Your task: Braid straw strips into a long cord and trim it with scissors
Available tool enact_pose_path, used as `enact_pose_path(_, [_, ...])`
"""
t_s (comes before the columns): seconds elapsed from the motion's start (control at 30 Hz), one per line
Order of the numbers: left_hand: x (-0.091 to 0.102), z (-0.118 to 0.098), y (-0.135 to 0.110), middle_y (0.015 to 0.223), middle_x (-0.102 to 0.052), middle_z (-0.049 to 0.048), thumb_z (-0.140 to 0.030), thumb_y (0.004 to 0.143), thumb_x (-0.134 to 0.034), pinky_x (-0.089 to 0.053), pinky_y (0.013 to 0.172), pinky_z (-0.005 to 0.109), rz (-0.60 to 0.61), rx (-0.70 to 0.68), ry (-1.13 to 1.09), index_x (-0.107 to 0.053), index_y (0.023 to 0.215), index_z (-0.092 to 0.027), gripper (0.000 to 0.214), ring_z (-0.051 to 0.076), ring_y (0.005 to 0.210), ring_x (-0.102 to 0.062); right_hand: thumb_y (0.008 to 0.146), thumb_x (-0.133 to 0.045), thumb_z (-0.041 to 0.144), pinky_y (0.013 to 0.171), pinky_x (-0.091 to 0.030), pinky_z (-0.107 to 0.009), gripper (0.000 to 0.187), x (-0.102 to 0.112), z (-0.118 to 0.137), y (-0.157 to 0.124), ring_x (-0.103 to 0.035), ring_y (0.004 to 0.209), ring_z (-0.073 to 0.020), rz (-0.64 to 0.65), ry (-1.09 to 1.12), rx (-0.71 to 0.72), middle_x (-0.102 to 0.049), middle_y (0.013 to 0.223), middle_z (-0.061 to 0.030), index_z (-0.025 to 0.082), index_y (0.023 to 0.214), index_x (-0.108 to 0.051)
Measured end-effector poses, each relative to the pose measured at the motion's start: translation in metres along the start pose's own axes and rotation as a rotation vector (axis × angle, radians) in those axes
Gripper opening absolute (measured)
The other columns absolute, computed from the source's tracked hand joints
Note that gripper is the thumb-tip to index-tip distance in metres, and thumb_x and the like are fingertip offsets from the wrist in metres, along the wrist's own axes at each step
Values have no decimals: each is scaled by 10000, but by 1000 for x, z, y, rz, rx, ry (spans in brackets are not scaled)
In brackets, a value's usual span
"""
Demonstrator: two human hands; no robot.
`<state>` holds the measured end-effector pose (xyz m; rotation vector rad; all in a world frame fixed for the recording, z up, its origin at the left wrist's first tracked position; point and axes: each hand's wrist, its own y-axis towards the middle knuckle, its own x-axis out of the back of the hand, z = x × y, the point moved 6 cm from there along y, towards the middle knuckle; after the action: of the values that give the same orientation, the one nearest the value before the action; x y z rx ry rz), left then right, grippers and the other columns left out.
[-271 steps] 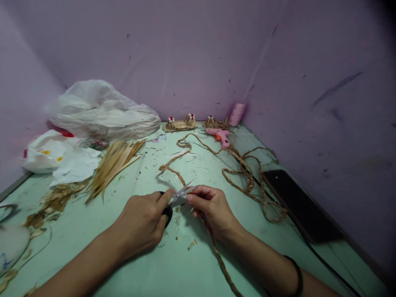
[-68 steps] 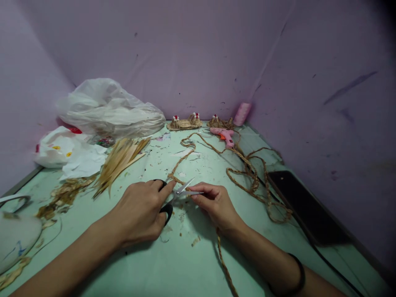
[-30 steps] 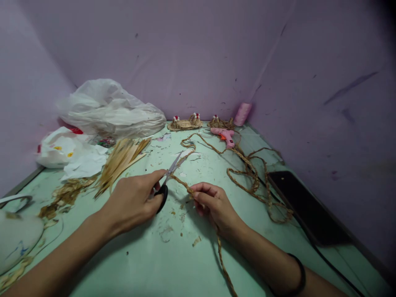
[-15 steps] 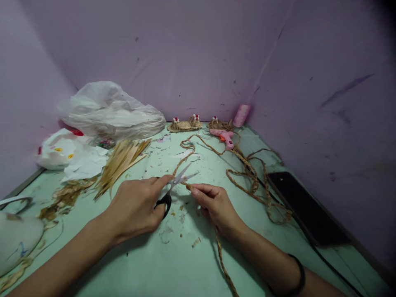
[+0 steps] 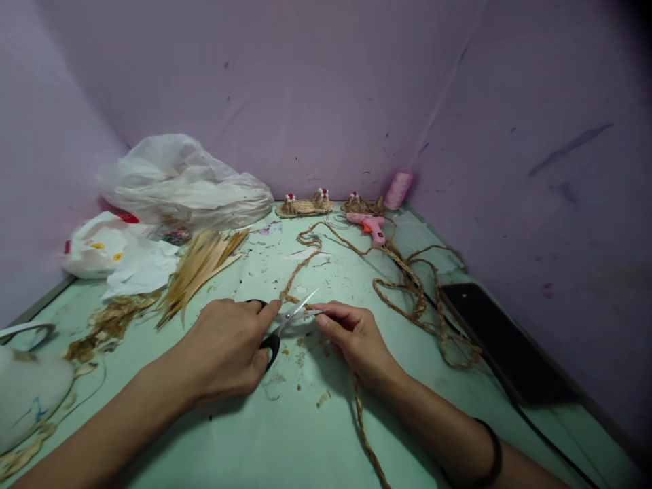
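My left hand [image 5: 231, 343] is closed on black-handled scissors [image 5: 288, 316], fingers and thumb in the loops. Their blades are parted and point right, close to the fingertips of my right hand [image 5: 351, 333]. Between thumb and forefinger, that hand pinches a braided brown rope [image 5: 295, 273]. One stretch of the rope runs from the blades up the table; another hangs below my right hand toward the bottom edge. The blades cross the rope near the pinch, but I cannot tell whether they touch it.
Behind stand a plastic bag [image 5: 188, 183], woven slippers [image 5: 304, 207] and a pink thread spool [image 5: 398, 190]. A pink glue gun [image 5: 369, 225] lies among rope coils. Dried strips [image 5: 201, 268] are at left. A phone [image 5: 502, 339] and black cable lie at right.
The scissors have moved slightly down, and their blades have turned so that one reaches nearer the right fingertips. My right hand has stayed nearly still on the rope.
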<state>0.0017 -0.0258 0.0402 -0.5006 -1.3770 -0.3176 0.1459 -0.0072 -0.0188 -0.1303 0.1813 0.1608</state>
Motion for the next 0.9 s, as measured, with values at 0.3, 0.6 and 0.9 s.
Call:
enact_pose_path(0.3, [-2,-6,-1,765,-622,72,-176,673,-380,-370,534,321,55,-70,-5,-459,1127,-169,460,231,617,-577,614,-667,212,502,-316,-217,131,-5,-2,2,-439,542,-77,108,-29,19,-590,632,-12,147,722,-704])
enact_pose_path(0.6, [-7,-5,-2,699,-636,50,-121,667,-392,-302,498,275,53,-87,-119,-487,1103,-209,455,196,532,-558,614,-674,267,432,-217,-204,169,-4,-6,1,-323,450,-44,116,8,-30,-471,490,33,110,676,-674])
enact_pose_path(0.9, [5,35,1,557,-584,-4,-199,655,-492,-301,490,234,-205,100,-510,-617,934,-245,309,149,500,-510,570,-720,309,390,-245,-183,233,-3,-9,0,-323,399,-26,25,72,-122,-499,492,39,121,691,-655])
